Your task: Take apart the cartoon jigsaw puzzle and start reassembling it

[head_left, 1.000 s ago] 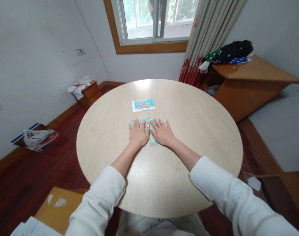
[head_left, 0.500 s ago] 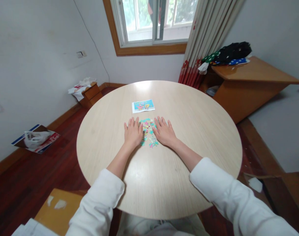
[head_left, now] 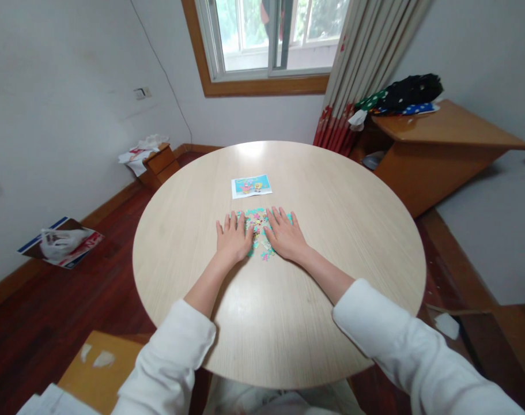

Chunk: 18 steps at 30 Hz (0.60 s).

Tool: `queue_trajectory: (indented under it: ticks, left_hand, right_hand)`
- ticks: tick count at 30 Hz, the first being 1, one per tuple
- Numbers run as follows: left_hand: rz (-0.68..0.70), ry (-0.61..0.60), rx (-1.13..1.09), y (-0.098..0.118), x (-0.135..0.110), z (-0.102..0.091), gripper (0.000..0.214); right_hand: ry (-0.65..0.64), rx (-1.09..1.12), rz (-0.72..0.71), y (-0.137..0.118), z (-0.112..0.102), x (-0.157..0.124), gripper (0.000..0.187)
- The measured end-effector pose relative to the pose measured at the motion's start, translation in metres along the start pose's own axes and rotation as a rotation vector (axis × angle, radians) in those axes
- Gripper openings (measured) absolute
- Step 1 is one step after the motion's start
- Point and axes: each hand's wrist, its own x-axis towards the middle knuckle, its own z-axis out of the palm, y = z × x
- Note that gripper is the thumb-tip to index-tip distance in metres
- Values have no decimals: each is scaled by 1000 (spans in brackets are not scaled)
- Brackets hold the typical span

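A loose spread of small colourful jigsaw puzzle pieces, mostly turquoise with pink and yellow, lies on the round pale wooden table. Over the left side of the spread my left hand rests palm down, fingers spread. My right hand lies flat across the right side, its fingers apart too. Both hands cover part of the pieces, so some are hidden. Beyond them lies a picture sheet with a blue background and cartoon figures.
A wooden desk with a pile of dark clothes stands at the right. Behind the table are a curtain and a window. A small cabinet and a plastic bag are at the left; a cardboard box is near my left arm.
My right hand has shifted slightly left over the pieces. My left hand has moved a little nearer to me, and turquoise pieces now show beyond the fingertips of both hands.
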Motion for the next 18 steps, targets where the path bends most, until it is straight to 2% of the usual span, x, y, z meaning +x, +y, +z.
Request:
queue_trajectory:
  ticks: [4,7,11,15,18]
  left_hand:
    - [-6,-36,19,-7,-15,1,63]
    - [7,-7,23,-8,-16,7,62]
    - [48,120,-84,-4,-4,11,58]
    - [92,312,-319,-8,5,8,49]
    - [76,424,-478,-19,8,5,45]
  right_hand:
    - [2,8,-107,-11,-1,-11,59]
    - [-24,8,-122,-15,4,-12,60]
    - [2,17,-74,-13,7,-6,58]
    - [129,72,-166,-11,3,-4,48]
    - [159,115,-224,-11,2,-5,38]
